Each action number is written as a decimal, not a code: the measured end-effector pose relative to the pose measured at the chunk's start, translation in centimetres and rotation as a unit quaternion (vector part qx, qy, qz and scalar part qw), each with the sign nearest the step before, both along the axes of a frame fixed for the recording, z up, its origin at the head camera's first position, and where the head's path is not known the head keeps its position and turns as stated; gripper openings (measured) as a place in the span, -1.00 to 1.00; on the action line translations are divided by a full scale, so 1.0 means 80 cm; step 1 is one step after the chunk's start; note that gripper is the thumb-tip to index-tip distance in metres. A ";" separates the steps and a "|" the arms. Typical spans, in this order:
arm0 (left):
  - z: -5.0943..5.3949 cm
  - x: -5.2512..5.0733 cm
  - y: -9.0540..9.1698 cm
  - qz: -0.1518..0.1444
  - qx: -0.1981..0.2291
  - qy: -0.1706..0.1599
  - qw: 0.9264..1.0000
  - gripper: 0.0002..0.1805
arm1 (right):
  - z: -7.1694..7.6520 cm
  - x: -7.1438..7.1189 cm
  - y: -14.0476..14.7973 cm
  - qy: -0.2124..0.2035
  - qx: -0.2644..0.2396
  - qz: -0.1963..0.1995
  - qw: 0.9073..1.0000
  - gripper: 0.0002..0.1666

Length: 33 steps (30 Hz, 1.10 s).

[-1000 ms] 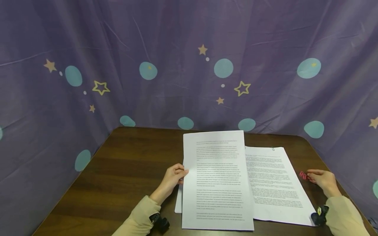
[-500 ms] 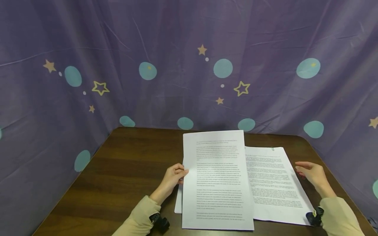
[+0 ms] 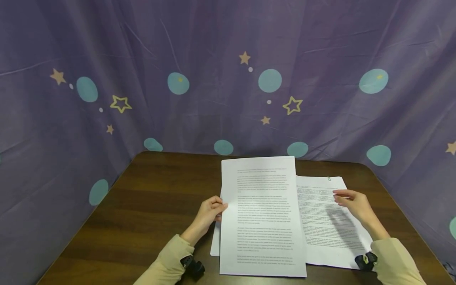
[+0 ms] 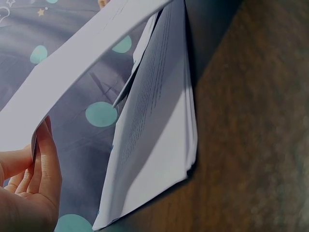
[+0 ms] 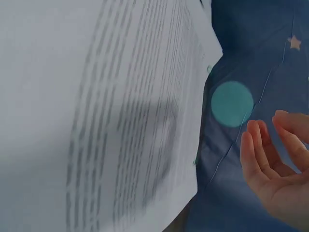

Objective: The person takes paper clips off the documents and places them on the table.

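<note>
At the left edge of a printed sheet (image 3: 261,217), my left hand (image 3: 208,211) pinches the paper between thumb and fingers and holds it raised. In the left wrist view the sheet (image 4: 72,72) bends away from that hand (image 4: 41,174). Below it lies a stack of printed papers (image 3: 320,233), partly covered by the lifted sheet. A small paper clip (image 3: 329,179) sits on the stack's top edge. Over the stack's right side hovers my right hand (image 3: 358,206), its fingers loosely bent and thumb apart. Nothing shows between those fingers in the right wrist view (image 5: 275,174).
The papers lie on a dark brown wooden table (image 3: 160,190). A purple curtain (image 3: 213,79) with stars and dots hangs behind and at the sides. Another small green clip (image 5: 195,162) shows at the stack's edge in the right wrist view.
My right hand has moved left from beside the red clips to above the stack. The red clips are now out of sight behind it. My left hand and the lifted sheet stay put.
</note>
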<state>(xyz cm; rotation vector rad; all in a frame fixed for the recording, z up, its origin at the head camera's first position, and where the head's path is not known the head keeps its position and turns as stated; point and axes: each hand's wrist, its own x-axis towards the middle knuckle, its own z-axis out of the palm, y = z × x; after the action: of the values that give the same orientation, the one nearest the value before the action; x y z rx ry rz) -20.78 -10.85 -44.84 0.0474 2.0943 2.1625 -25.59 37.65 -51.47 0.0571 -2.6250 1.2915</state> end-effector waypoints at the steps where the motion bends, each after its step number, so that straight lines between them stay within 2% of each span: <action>1: 0.000 0.000 0.000 0.000 0.001 0.002 1.000 -0.88 | 0.000 -0.001 -0.005 0.001 -0.010 0.010 1.000 -0.57; 3: 0.001 0.000 0.000 0.001 0.001 0.003 1.000 -0.88 | 0.005 0.001 -0.020 0.004 -0.033 0.027 0.999 -0.57; 6: 0.001 -0.001 -0.001 0.002 0.003 -0.002 1.000 -0.88 | 0.028 0.012 -0.049 0.006 -0.079 0.080 0.994 -0.60; 10: 0.001 -0.002 -0.003 0.003 0.003 -0.004 1.000 -0.88 | 0.080 0.042 -0.099 -0.012 -0.112 0.126 0.986 -0.57; 13: 0.002 -0.001 -0.004 0.003 0.005 0.000 1.000 -0.88 | 0.110 0.060 -0.132 -0.038 -0.122 0.130 0.983 -0.50; 15: 0.002 0.000 -0.005 0.003 0.005 0.005 1.000 -0.87 | 0.122 0.067 -0.148 -0.061 -0.130 0.137 0.980 -0.47; 20: 0.003 0.001 -0.007 0.007 0.006 0.009 1.000 -0.88 | 0.130 0.076 -0.173 -0.112 -0.152 0.151 0.970 -0.45; 23: 0.001 0.001 -0.009 0.014 0.008 0.001 1.000 -0.89 | 0.129 0.078 -0.186 -0.125 -0.158 0.163 0.966 -0.43; 28: -0.001 -0.002 -0.017 0.018 0.016 -0.016 1.000 -0.90 | 0.126 0.079 -0.209 -0.131 -0.156 0.161 0.966 -0.41; 33: 0.003 -0.006 -0.039 0.032 0.004 -0.018 0.999 -0.90 | 0.126 0.075 -0.239 -0.130 -0.165 0.152 0.966 -0.44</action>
<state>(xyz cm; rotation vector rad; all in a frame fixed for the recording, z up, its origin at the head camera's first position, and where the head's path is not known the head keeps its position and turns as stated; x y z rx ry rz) -21.23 -13.96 -44.58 -0.0597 2.0960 2.1893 -19.60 18.55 -41.41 0.2607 -2.6424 1.9481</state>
